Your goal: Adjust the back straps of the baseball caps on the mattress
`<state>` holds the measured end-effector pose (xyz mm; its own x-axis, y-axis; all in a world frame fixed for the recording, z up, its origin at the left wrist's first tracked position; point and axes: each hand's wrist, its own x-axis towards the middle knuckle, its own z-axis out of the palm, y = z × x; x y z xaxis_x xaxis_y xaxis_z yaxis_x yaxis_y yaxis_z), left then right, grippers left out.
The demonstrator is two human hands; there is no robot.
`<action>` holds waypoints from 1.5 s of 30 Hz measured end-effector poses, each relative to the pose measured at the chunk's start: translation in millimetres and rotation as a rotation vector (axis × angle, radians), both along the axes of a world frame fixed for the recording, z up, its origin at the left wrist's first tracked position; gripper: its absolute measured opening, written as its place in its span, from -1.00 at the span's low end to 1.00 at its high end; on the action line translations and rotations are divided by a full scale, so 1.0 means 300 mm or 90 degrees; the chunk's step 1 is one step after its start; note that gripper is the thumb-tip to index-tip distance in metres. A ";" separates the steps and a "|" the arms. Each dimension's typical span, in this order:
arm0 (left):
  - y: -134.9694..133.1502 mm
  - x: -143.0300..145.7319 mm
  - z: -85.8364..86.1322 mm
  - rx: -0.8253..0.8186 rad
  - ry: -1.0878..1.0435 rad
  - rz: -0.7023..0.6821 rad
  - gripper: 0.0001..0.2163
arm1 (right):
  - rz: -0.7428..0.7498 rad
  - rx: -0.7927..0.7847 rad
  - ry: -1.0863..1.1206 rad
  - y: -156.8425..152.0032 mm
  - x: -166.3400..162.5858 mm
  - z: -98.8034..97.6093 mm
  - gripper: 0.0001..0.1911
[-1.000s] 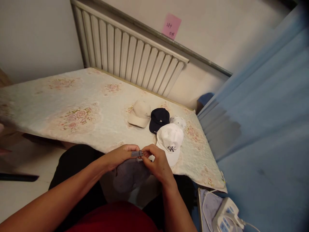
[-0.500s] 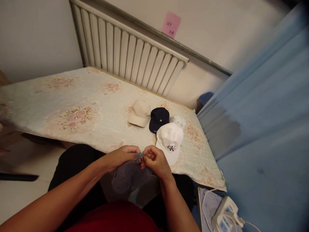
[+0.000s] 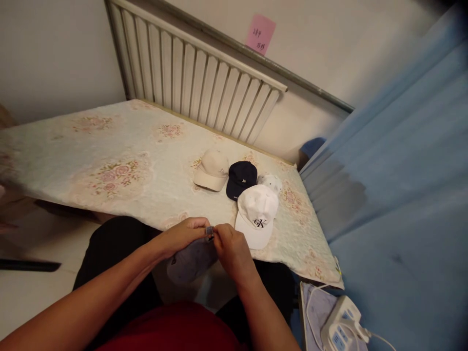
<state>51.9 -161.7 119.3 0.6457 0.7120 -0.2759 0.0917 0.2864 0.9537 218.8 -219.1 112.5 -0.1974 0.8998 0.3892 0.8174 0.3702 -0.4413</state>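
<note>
A grey-blue baseball cap (image 3: 190,263) hangs over my lap below both hands. My left hand (image 3: 185,235) pinches its back strap (image 3: 209,231) near a small metal buckle. From the other side, my right hand (image 3: 232,246) closes its fingers at the buckle end of the strap; what lies under those fingers is hidden. Just beyond my right hand, a white cap (image 3: 259,207) with black letters rests on the bed. Behind it are a navy cap (image 3: 242,179), a beige cap (image 3: 212,169) and a pale patterned cap (image 3: 271,182), partly covered by the white one.
The caps lie on a bed with a floral cover (image 3: 153,170). A white radiator (image 3: 197,73) stands along the wall. To the right hangs a blue curtain (image 3: 395,195), with a power strip (image 3: 341,326) and cables on a small stand below it.
My right hand has turned over, its back now facing up, and its fingers have closed in at the buckle. The grey-blue cap has swung slightly to the left.
</note>
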 end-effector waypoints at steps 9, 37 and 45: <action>-0.013 -0.004 0.012 0.043 -0.092 -0.014 -0.78 | -0.075 -0.285 0.688 0.038 -0.059 -0.042 -0.97; 0.020 -0.115 0.018 -0.148 -0.301 0.137 -0.84 | 0.000 -0.398 0.850 0.048 0.003 -0.133 -0.71; 0.100 -0.181 0.046 -0.124 -0.306 0.276 -0.86 | 0.135 -0.492 0.797 0.036 -0.048 -0.116 -0.73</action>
<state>-2.3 -131.6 133.2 0.3960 0.9005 -0.1797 -0.4913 0.3731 0.7870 204.2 -208.2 77.7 -0.2532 0.9560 -0.1480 -0.2695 -0.2166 -0.9383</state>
